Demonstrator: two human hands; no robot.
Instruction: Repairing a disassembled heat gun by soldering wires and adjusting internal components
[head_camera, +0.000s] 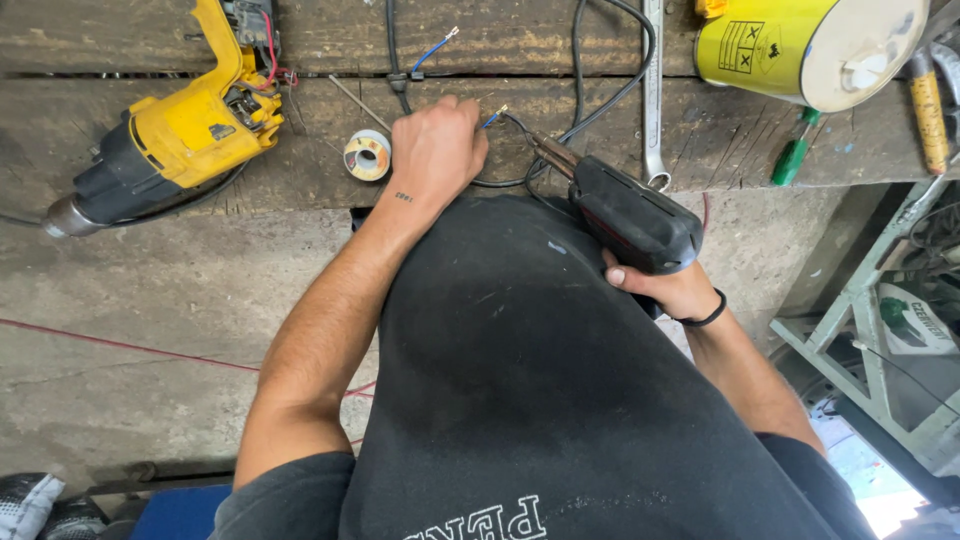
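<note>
My left hand (436, 150) rests on the wooden workbench (150, 250) and pinches a thin blue wire (492, 118) with a bare tip, part of a black cable (600, 100). My right hand (672, 290) grips a black soldering gun (630, 215), whose metal tip (545, 152) points toward the wire end, a short way from it. A small spool of solder (367, 155) lies just left of my left hand. My dark shirt hides the bench edge below both hands.
An opened yellow power drill (175, 135) with exposed wires lies at the left. A yellow can (800, 45), a wrench (654, 95), a green-handled screwdriver (795, 150) and a yellow-handled tool (928, 110) sit at the right. A red wire (120, 345) crosses the concrete floor.
</note>
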